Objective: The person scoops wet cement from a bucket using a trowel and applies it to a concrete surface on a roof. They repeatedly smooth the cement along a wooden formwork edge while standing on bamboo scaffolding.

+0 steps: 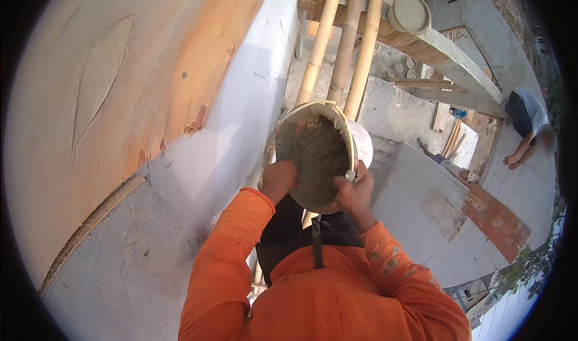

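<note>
Near poles, hands hold a bucket mouth up, axis leaning left.

The shirt is showing orange, with grey splotches marking its right sleeve. The bucket is presenting a whitish side and a yellowish rim; its mortar is reading dark grey. The two outer poles are appearing pale yellow, the middle pole browner. The left-hand wall is displaying beige with an orange band and brick-red patches. A board at right is showing reddish brown.
</note>
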The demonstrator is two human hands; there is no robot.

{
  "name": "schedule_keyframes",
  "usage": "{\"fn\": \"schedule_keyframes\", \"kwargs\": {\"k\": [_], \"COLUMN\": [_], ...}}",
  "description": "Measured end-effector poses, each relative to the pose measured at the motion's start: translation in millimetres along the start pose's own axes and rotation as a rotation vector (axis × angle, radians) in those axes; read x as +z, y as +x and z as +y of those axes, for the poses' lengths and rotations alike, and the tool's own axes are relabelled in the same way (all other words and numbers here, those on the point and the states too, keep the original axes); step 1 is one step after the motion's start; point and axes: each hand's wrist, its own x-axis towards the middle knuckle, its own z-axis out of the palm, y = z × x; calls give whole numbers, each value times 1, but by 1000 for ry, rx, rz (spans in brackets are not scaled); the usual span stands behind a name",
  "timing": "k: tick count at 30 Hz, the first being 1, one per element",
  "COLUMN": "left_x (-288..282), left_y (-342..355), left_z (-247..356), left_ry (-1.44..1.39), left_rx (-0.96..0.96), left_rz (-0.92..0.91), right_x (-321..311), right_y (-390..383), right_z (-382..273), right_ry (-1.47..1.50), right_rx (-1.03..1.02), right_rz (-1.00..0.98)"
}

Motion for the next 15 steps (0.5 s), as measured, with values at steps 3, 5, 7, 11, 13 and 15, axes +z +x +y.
{"fn": "schedule_keyframes", "kwargs": {"k": [3,5,7,11,13,15], "left_x": [11,24,32,21,14,7], "left_y": [-32,-44,-61,-86,-97,-108], "left_z": [-9,-14,-11,20,26,29], "left_ry": [-129,-175,-221,-305,-313,-301], "left_rx": [57,78,146,337,386,411], "left_rz": [26,42,83,202,244,281], "right_x": [-8,-10,-16,-33,-39,-48], "right_y": [-30,-47,-61,-71,-87,-82], "right_z": [4,-14,-22,-12,-35,-30], "right_ry": [47,103,137,58,80,42], "right_rx": [-76,-44,4,-235,-172,-288], "right_rz": [-63,-102,-92,12,30,73]}}
